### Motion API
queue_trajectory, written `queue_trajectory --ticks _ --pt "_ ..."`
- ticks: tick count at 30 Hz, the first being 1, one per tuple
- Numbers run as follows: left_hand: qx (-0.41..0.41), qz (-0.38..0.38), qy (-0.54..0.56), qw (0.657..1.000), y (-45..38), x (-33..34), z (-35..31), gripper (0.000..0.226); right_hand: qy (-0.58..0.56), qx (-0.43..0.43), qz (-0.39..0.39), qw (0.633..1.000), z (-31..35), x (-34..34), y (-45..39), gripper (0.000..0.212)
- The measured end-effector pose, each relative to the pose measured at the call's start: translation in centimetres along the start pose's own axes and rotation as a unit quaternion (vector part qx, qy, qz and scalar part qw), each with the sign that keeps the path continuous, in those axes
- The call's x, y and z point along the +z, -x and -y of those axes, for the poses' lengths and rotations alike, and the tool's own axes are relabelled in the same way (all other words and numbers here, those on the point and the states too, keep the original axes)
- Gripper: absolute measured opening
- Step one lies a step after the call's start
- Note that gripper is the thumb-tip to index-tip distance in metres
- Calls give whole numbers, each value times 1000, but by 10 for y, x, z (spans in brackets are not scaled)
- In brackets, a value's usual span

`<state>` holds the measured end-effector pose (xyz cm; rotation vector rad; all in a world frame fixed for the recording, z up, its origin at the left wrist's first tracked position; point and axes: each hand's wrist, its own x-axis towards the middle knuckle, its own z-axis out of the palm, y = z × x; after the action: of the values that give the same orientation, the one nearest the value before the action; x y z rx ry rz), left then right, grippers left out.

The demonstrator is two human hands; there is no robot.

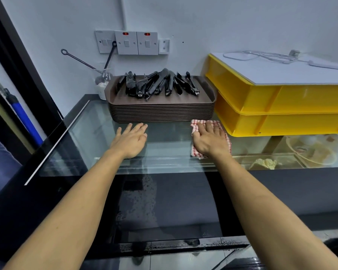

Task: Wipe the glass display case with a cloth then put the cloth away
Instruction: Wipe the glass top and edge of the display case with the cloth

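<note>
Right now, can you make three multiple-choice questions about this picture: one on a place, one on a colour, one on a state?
1. Where does the checked cloth lie?
A. on the glass top, under the right hand
B. on the stack of brown trays
C. inside a yellow crate

2. What colour are the crates at the right?
A. blue
B. yellow
C. brown

3. How is the left hand?
A. curled round black tongs
B. flat on the glass, fingers straight
C. pinching the cloth

Answers: 1 A, the right hand presses it onto the glass top. 2 B, both stacked crates are yellow. 3 B, it holds nothing.
</note>
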<state>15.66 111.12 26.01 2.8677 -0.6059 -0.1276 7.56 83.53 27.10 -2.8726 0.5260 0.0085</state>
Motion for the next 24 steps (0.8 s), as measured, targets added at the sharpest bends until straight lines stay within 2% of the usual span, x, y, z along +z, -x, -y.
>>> queue_trajectory --ticks 2,3,7,11,13,15,17,19,21,24 --pt "3 0 2 1000 0 0 0 57 5 -3 10 1000 29 4 6 67" --pt "5 0 4 1000 -1 1 1 56 9 -31 21 999 47 8 12 66" --pt "16 -20 76 997 -9 2 12 52 25 -220 55 974 96 23 64 63" --pt "23 -49 139 989 -12 2 20 48 16 -366 61 929 51 20 123 56" --pt "25 -52 126 990 -12 5 17 49 26 -342 60 937 16 10 102 55" --pt "17 -67 122 990 -11 7 14 49 40 -242 38 969 -7 2 59 57" --pt "6 -79 125 989 -10 7 12 50 38 -147 36 988 -7 -1 24 60" --pt "4 -84 126 988 -10 8 11 50 26 -112 33 993 13 3 9 63" --pt "4 -84 131 988 -9 7 12 50 16 -138 44 989 44 10 16 64" --pt "4 -83 156 984 -8 5 15 48 33 -263 54 963 74 21 68 62"
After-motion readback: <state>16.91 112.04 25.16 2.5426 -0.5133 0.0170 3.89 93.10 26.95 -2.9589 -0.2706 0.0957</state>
